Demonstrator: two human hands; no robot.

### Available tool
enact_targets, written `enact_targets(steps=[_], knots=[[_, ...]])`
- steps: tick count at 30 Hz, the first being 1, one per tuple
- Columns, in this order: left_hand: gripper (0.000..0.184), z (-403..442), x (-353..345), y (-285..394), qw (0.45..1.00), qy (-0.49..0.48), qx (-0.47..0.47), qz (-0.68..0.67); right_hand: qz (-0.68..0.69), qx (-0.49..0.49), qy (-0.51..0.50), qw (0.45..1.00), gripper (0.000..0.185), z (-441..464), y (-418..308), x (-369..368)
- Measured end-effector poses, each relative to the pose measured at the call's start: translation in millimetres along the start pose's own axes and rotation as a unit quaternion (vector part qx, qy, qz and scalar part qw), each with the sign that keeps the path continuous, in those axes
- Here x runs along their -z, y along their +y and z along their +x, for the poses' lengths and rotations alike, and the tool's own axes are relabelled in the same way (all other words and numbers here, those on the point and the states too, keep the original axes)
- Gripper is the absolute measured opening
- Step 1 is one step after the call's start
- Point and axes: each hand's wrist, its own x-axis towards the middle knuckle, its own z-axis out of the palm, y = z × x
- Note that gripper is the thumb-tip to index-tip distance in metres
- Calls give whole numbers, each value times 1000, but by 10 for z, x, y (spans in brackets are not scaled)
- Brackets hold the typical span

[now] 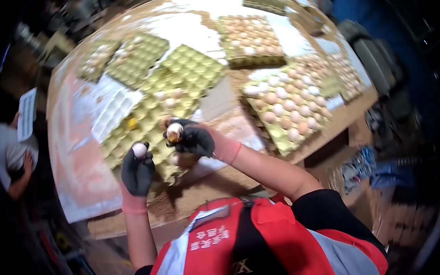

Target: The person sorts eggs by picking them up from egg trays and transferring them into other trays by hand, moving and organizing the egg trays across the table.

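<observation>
Both hands wear dark-palmed gloves with pink cuffs. My left hand [138, 174] is closed round a whitish egg [140, 150], which shows at the fingertips. Further right, my right hand [197, 140] grips another egg [174, 132], pale with brown and yellowish marks; whether its shell is broken is unclear. A brownish thing [165, 121] beside that egg is too blurred to name. Under and beyond both hands lie yellow-green egg trays [114, 144]. Several eggs [170, 101] sit in them, along with a bright yellow spot [132, 123].
To the right, a stacked tray of white and brown eggs [288, 141] stands near the table edge. A fuller tray [253, 60] is behind it, and more trays [137, 59] lie at the far left. A white plastic tray [115, 111] is beside them. Another person [16, 150] stands left.
</observation>
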Motion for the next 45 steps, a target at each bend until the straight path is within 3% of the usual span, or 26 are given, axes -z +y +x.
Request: enact_targets(steps=[3, 4, 6, 7, 8, 10, 12, 16, 20, 22, 23, 24, 26, 28, 29, 30, 32, 33, 36, 37, 40, 41, 42, 43, 44, 45], knots=[[34, -161, -883, -896, 983, 0, 45, 179, -122, 79, 61, 988, 50, -1220, -478, -67], [33, -206, -1167, -1168, 967, -2, 75, 244, -162, 113, 150, 969, 50, -1592, -585, 59], [31, -66, -1736, -1733, 931, -83, -4, 356, -224, 215, 237, 921, 46, -2307, -764, 468], [31, 53, -1946, -2029, 882, -110, -89, 450, -260, 250, 265, 895, 43, -2653, -879, 740], [31, 205, -2087, -2310, 815, -136, -170, 537, -179, 250, 297, 904, 42, -2913, -1066, 707], [45, 674, -2183, -2716, 607, -196, -345, 689, -314, 292, 338, 838, 42, -3226, -1255, 644], [49, 882, -2176, -2922, 462, -216, -353, 784, -157, 339, 294, 880, 43, -3397, -1293, 667], [43, 529, -2120, -2782, 530, -154, -352, 756, -186, 246, 256, 916, 45, -3364, -1388, 678], [34, -25, -1777, -2200, 592, 14, -310, 744, -312, 117, 264, 905, 45, -2902, -1334, 457], [37, -332, -1214, -1779, 494, 162, -427, 740, -363, 94, 207, 903, 44, -2513, -1247, 108], [39, -484, -1013, -1352, 574, 215, -334, 716, -353, 62, 148, 922, 44, -2274, -1181, -37], [37, -619, -641, -1091, 531, 307, -367, 699, -410, 23, 150, 899, 43, -2006, -1059, -135], [40, -903, -249, -545, 499, 430, -300, 689, -475, 29, 109, 873, 44, -1382, -688, -174], [41, -993, 361, -291, 424, 483, -270, 717, -530, 65, 77, 842, 47, -732, -309, -159], [47, -962, 808, -234, 499, 478, -263, 673, -559, 31, 108, 822, 48, -478, -228, -288], [51, -902, 1198, -217, 521, 472, -247, 667, -591, 65, 90, 799, 56, -231, -128, -266], [52, -816, 1337, -217, 777, 406, -208, 434, -690, 129, 77, 708, 67, 60, 14, -354], [50, -784, 1411, -231, 828, 369, -198, 372, -749, 97, 86, 650, 74, 78, 38, -467], [44, -767, 1244, -169, 824, 363, -211, 381, -888, 46, -23, 457, 68, -75, 129, -539], [39, -763, 1254, -90, 834, 361, -155, 388, -934, 113, -76, 331, 59, -117, 222, -406], [38, -695, 1280, -151, 830, 298, -219, 416, -939, 106, -66, 321, 54, -23, 348, -243], [34, -690, 1354, -157, 805, 292, -229, 463, -920, 120, -60, 368, 43, 14, 355, -244], [28, -684, 1435, -176, 757, 326, -244, 512, -913, 170, -79, 361, 37, 102, 486, 10], [26, -736, 1242, -140, 786, 306, -235, 483, -873, 281, -79, 390, 34, 72, 486, 22], [24, -745, 1170, -108, 769, 313, -236, 504, -874, 147, -94, 453, 40, 104, 428, 10], [22, -740, 1091, -72, 774, 291, -242, 508, -853, 102, -71, 507, 45, 45, 325, -167]])
